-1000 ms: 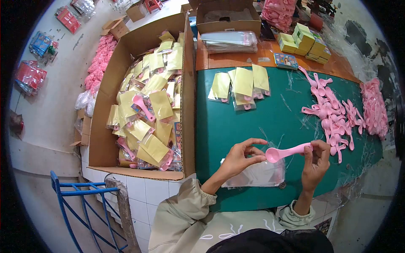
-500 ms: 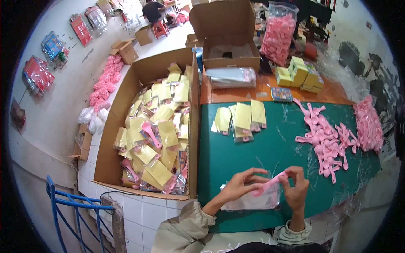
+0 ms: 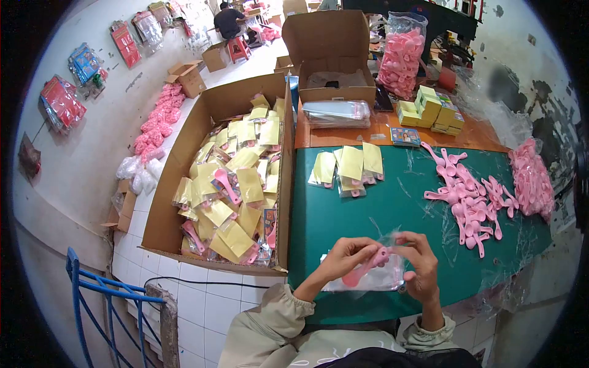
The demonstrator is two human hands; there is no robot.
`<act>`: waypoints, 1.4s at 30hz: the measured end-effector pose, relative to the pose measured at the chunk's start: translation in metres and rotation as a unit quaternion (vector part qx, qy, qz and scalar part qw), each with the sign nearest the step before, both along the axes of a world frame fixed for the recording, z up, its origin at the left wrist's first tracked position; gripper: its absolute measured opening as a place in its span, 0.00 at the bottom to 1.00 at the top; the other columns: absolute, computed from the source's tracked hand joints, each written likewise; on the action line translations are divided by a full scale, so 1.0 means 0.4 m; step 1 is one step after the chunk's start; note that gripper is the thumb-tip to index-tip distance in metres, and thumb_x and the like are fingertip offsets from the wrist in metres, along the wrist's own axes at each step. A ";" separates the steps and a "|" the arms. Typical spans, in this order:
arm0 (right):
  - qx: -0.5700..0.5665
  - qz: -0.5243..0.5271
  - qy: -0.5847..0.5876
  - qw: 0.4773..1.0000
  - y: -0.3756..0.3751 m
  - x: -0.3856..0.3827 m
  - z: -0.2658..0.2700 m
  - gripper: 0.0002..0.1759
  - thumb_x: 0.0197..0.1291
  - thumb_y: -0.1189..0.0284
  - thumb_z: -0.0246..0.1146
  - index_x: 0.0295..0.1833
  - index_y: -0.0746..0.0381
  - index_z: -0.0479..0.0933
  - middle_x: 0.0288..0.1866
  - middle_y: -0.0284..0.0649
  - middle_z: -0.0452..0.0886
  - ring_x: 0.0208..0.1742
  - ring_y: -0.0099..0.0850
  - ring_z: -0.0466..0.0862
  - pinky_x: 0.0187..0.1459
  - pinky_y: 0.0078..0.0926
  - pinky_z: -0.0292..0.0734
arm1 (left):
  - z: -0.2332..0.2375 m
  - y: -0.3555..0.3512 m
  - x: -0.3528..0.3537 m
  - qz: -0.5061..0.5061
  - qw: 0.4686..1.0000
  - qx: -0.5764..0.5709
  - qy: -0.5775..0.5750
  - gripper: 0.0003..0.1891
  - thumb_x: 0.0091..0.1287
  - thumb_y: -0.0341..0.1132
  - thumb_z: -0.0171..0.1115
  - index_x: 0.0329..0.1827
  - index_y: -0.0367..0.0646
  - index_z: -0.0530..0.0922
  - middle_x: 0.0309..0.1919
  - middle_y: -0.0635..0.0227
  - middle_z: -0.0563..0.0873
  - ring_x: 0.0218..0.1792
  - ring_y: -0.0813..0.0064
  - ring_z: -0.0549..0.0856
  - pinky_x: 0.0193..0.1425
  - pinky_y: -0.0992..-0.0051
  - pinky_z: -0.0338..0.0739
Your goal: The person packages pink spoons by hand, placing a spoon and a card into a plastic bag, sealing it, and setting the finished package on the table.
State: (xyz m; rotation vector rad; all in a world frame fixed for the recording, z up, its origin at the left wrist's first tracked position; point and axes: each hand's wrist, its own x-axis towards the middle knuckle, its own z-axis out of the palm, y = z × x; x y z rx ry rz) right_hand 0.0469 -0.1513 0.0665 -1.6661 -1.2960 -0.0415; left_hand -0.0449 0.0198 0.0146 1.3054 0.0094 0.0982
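My left hand [image 3: 351,260] is closed, pinching the handle of a pink spoon [image 3: 365,270] whose bowl tilts down and to the left. My right hand [image 3: 422,265] is beside the handle's end with bent fingers. A wisp of clear plastic film [image 3: 389,237] shows at its fingertips, and its thumb stands apart below. Under both hands lies a stack of clear plastic bags [image 3: 388,281] on the green table mat [image 3: 331,233]. Further back on the mat are several bagged packets with yellow cards [image 3: 351,163]. To the right is a heap of loose pink spoons [image 3: 467,208].
A large cardboard box [image 3: 153,230] full of yellow-card packets stands left of the table. Behind the mat are an open carton [image 3: 336,92], flat clear bags [image 3: 336,114], yellow boxes [image 3: 423,110] and a bulging spoon bag [image 3: 402,58]. A person [image 3: 228,21] sits far back.
The spoon has turned so its bowl points down-left, and my left hand now pinches its handle. My right hand has let go of the handle's end; clear film shows at its fingers.
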 end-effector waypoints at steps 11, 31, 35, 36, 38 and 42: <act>-0.054 -0.007 0.068 0.996 -0.022 -0.029 0.029 0.09 0.52 0.71 0.68 0.38 0.62 0.80 0.50 0.45 0.76 0.46 0.38 0.79 0.48 0.33 0.74 | 0.046 -0.030 -0.018 0.011 0.999 0.007 -0.031 0.12 0.70 0.32 0.54 0.49 0.33 0.77 0.38 0.68 0.84 0.41 0.81 0.81 0.47 0.80 0.76; -0.250 -0.384 -0.043 0.888 0.364 0.884 -0.223 0.20 0.50 0.58 0.66 0.26 0.67 0.79 0.32 0.52 0.82 0.35 0.47 0.82 0.38 0.41 0.75 | 0.005 0.042 -0.041 0.073 0.984 -0.153 0.049 0.15 0.72 0.38 0.49 0.48 0.33 0.74 0.35 0.59 0.84 0.38 0.73 0.84 0.43 0.76 0.78; -0.233 -0.413 -0.033 0.880 0.387 0.940 -0.280 0.17 0.49 0.61 0.66 0.29 0.67 0.78 0.34 0.53 0.81 0.39 0.50 0.81 0.42 0.44 0.74 | 0.001 0.047 -0.044 0.055 0.979 -0.189 0.053 0.15 0.72 0.37 0.48 0.44 0.31 0.74 0.34 0.59 0.84 0.37 0.72 0.84 0.41 0.76 0.78; -0.224 -0.421 -0.030 0.878 0.387 0.947 -0.283 0.16 0.49 0.62 0.66 0.31 0.66 0.77 0.35 0.53 0.81 0.40 0.50 0.81 0.42 0.44 0.74 | 0.000 0.046 -0.043 0.054 0.978 -0.191 0.061 0.14 0.72 0.37 0.49 0.44 0.32 0.74 0.35 0.59 0.84 0.37 0.72 0.84 0.42 0.76 0.78; -0.206 -0.439 -0.025 0.874 0.375 0.951 -0.275 0.15 0.48 0.65 0.66 0.35 0.65 0.76 0.36 0.52 0.80 0.41 0.49 0.81 0.43 0.44 0.74 | 0.000 0.044 -0.040 0.050 0.976 -0.195 0.078 0.13 0.72 0.37 0.50 0.43 0.33 0.74 0.35 0.59 0.83 0.38 0.72 0.84 0.42 0.77 0.78; -0.127 -0.362 -0.044 0.922 0.343 0.857 -0.192 0.12 0.49 0.69 0.64 0.39 0.62 0.75 0.37 0.50 0.80 0.39 0.46 0.81 0.40 0.42 0.74 | -0.001 0.033 -0.035 0.067 0.980 -0.175 0.074 0.12 0.71 0.37 0.52 0.44 0.34 0.75 0.36 0.60 0.84 0.40 0.72 0.84 0.44 0.77 0.78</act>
